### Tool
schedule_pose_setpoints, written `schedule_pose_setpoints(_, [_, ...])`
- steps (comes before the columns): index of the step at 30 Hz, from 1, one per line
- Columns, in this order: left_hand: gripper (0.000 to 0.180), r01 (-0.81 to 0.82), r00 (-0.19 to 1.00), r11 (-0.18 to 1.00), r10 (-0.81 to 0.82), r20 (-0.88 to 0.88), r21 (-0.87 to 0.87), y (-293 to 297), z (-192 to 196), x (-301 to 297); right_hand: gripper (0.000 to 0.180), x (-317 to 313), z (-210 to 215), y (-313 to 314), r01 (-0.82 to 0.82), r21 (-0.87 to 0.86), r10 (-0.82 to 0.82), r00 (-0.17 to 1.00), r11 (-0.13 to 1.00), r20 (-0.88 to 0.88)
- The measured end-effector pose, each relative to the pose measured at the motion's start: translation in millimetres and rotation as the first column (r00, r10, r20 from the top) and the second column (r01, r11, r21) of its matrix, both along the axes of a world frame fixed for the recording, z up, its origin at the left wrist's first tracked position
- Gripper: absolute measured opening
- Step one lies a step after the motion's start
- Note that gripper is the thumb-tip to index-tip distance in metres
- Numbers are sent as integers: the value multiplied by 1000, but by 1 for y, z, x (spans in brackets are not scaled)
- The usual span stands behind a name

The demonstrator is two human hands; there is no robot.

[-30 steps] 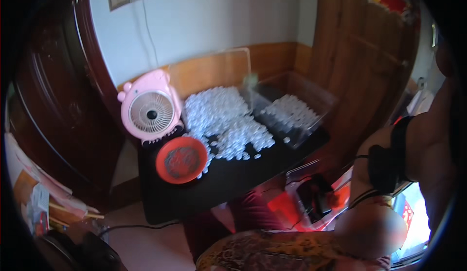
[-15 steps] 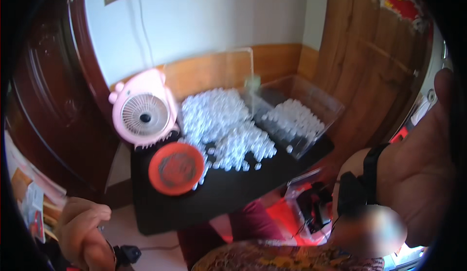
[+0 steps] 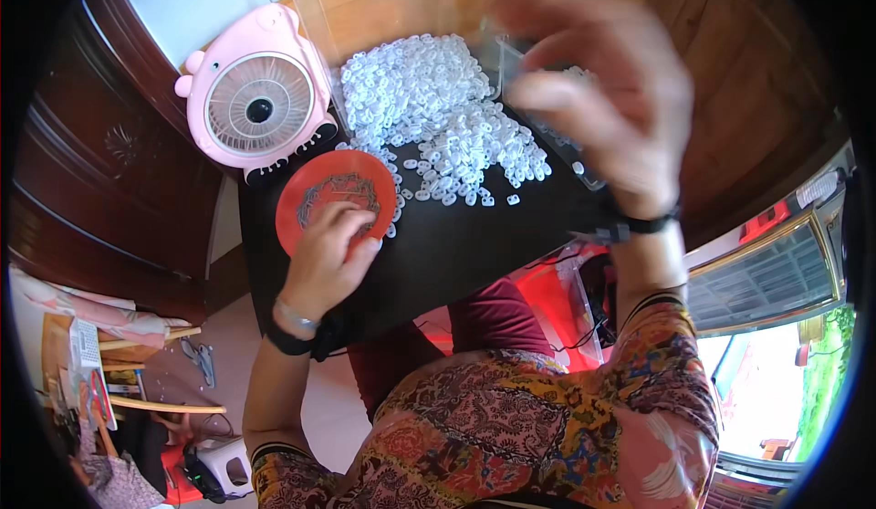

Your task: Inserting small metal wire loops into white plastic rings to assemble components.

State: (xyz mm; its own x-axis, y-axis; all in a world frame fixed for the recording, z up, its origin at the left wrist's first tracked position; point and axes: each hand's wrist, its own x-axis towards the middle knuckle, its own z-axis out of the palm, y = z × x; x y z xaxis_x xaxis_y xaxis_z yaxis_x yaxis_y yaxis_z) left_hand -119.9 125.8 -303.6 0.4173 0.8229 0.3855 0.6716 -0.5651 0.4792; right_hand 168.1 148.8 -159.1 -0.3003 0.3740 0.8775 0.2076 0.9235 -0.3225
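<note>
My left hand (image 3: 324, 258) is over the near part of a round red plate (image 3: 290, 189). Its fingers curl down by a ring of small grey metal pins (image 3: 328, 191), like nails, with a gap between thumb and forefinger. Nothing shows in it. My right hand (image 3: 607, 80) is raised on the right, smeared by motion, thumb and fingers apart, nothing visible between them. Behind it is a clear plastic bin (image 3: 589, 180) with small white pieces, mostly hidden. A large heap of small white oval plastic pieces with holes (image 3: 415, 84) spreads from a clear container (image 3: 401, 2) onto the black table.
A pink animal-shaped fan (image 3: 260, 98) stands left of the heap on the black table (image 3: 438, 244). Dark wooden doors (image 3: 100, 180) are at the left, a brown wooden panel (image 3: 757, 80) at the right. A white stool (image 3: 228, 463) stands on the floor, lower left.
My view has tilted down toward the table. My left hand has come from the lower left to the red plate. The right hand has moved from the right rim in over the table's right side.
</note>
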Motion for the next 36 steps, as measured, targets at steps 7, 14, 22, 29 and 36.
schedule_pose_setpoints(7, [39,34,966,999,-24,-257,38,18,-30,15,30,-74,-172,116,177,-211,8,746,961,666])
schedule_pose_setpoints(14, [36,-134,946,991,127,-300,-1,18,-30,-6,35,-102,-188,142,154,-411,186,715,898,674])
schedule_pose_setpoints(22, [25,-172,935,985,166,-313,8,22,-32,-15,15,-68,-183,147,261,-166,-8,560,951,829])
schedule_pose_setpoints(29, [25,-217,946,975,195,-261,-57,17,0,-8,22,-84,-188,143,279,-172,-49,640,945,767])
schedule_pose_setpoints(36, [22,-155,987,982,149,-63,-111,23,6,-8,31,-131,-181,180,137,-38,-60,647,990,760])
